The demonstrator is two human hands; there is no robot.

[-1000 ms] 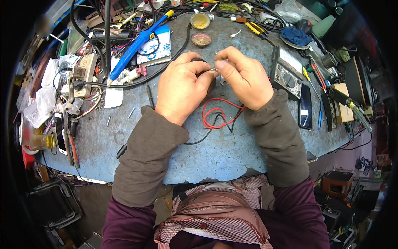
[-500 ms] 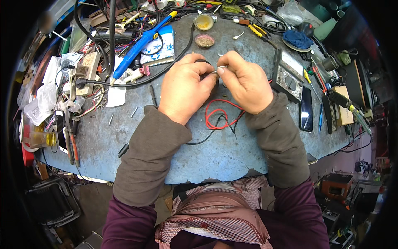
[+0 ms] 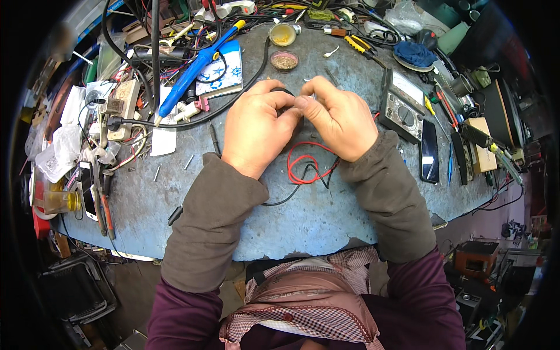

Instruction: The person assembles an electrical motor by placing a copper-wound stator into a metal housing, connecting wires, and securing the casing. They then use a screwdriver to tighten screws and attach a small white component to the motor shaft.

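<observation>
Above the middle of the bench, my left hand [image 3: 259, 128] curls its fingers round a dark, curved thing [image 3: 283, 91], mostly hidden by the fingers. My right hand [image 3: 341, 119] meets it fingertip to fingertip, thumb and forefinger pinched together; whatever lies in that pinch is covered. Below the hands a red test lead [image 3: 290, 166] lies in loops with a black lead [image 3: 286, 200] beside it. To the right stands an analog multimeter [image 3: 403, 108] with a dial and a pale scale.
A blue soldering iron [image 3: 195, 73] rests across a patterned notebook [image 3: 230, 73] on the left. Two small round tins [image 3: 284, 60] stand beyond my hands. At right lies a dark phone [image 3: 429, 153]; at left, a white phone [image 3: 88, 189] and red-handled pliers [image 3: 105, 207]. Tangled cables fill the back.
My right thumb and fingers have come closer to my left fingertips, and the small pale piece between them has gone out of sight. The view has shifted slightly.
</observation>
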